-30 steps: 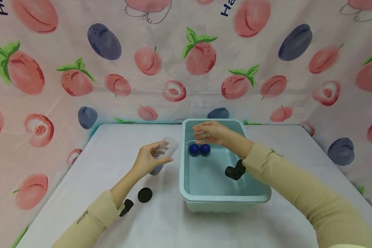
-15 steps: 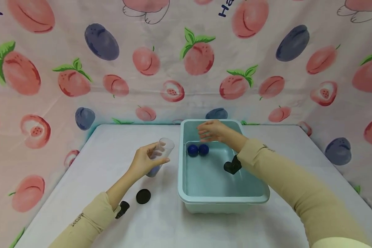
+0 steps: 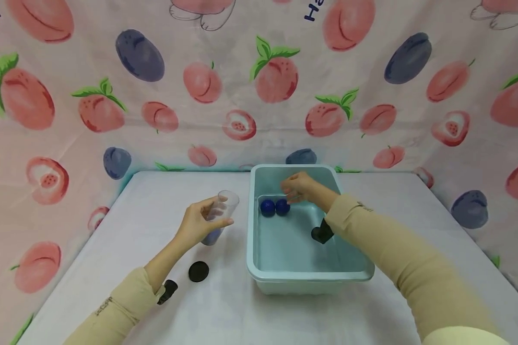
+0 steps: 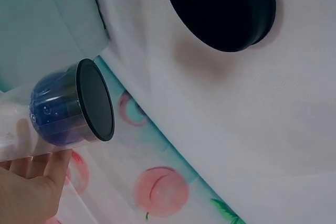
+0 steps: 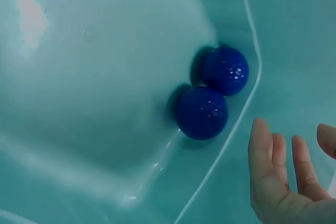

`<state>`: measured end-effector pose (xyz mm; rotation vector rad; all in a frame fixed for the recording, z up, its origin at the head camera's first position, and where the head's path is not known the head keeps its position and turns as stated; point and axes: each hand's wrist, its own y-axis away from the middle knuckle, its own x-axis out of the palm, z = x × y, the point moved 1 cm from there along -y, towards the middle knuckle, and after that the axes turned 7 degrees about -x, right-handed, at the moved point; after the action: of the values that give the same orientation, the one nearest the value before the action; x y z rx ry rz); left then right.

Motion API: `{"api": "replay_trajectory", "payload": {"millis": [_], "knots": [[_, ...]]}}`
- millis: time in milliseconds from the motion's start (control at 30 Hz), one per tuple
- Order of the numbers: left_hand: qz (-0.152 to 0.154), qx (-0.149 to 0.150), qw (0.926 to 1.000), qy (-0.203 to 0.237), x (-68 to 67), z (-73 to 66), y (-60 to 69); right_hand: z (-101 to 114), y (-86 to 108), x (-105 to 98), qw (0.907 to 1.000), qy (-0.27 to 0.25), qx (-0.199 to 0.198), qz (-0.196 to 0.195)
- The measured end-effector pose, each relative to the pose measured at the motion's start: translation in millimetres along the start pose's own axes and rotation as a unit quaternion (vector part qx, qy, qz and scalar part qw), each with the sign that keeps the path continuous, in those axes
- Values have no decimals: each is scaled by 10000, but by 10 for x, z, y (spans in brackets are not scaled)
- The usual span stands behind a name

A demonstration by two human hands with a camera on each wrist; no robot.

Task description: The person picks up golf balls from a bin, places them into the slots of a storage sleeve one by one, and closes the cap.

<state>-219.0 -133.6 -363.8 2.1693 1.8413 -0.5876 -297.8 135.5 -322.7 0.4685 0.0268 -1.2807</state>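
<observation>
The left hand's [image 3: 194,223] fingers curl round one tilted clear cup [image 3: 228,197], partly covering it; the left wrist view cuts off its mouth. At least one blue ball [image 4: 50,108] shows inside; any others cannot be made out. At the cup's three o'clock stands one tub [image 3: 311,276], two blue balls [image 3: 267,208] at its ten o'clock. The right hand [image 3: 301,186] hangs at their two o'clock, fingers loosely bent, gripping nothing. One black lid [image 3: 198,271] lies at the cup's seven o'clock.

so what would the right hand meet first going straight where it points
Probably the nearer blue ball, but depth is unclear: the right hand might pass above it towards the bin's left wall.
</observation>
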Motion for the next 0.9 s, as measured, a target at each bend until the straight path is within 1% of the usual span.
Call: {"api": "replay_trajectory", "payload": {"millis": [133, 233, 400, 500, 567, 633, 667, 733, 800, 833, 867, 900], "knots": [[55, 33, 9999, -77, 0, -33, -35, -65, -50, 6, 9996, 161, 88, -217], [47, 32, 9999, -127, -24, -50, -61, -132, -108, 17, 9981, 452, 137, -398], [65, -91, 9999, -126, -67, 3, -47, -209, -134, 40, 9948, 787, 156, -624], [109, -66, 9998, -138, -73, 40, -17, -263, -133, 64, 9936, 872, 143, -702], [134, -25, 9998, -124, -71, 40, -8, -304, -164, 89, 9925, 932, 225, -761], [166, 4, 9998, -95, -60, 25, -13, -404, -284, 90, 9908, 1029, 351, -810], [177, 9, 9998, -54, -51, 14, -18, -457, -330, 91, 9905, 1093, 314, -772], [193, 15, 9998, -44, -33, -7, -25, -686, -631, 34, 9907, 1158, 358, -614], [203, -4, 9998, -44, -17, -20, -28, -917, -943, -22, 9915, 1206, 312, -368], [214, -31, 9997, -62, -11, -27, -26, -948, -967, -13, 9915, 1248, 234, -272], [214, -42, 9997, -78, -6, -28, -25, -968, -1004, -1, 9909, 1309, 244, -183], [216, -44, 9997, -111, -2, -29, -25, -971, -1044, 15, 9899, 1363, 360, -161]]}}
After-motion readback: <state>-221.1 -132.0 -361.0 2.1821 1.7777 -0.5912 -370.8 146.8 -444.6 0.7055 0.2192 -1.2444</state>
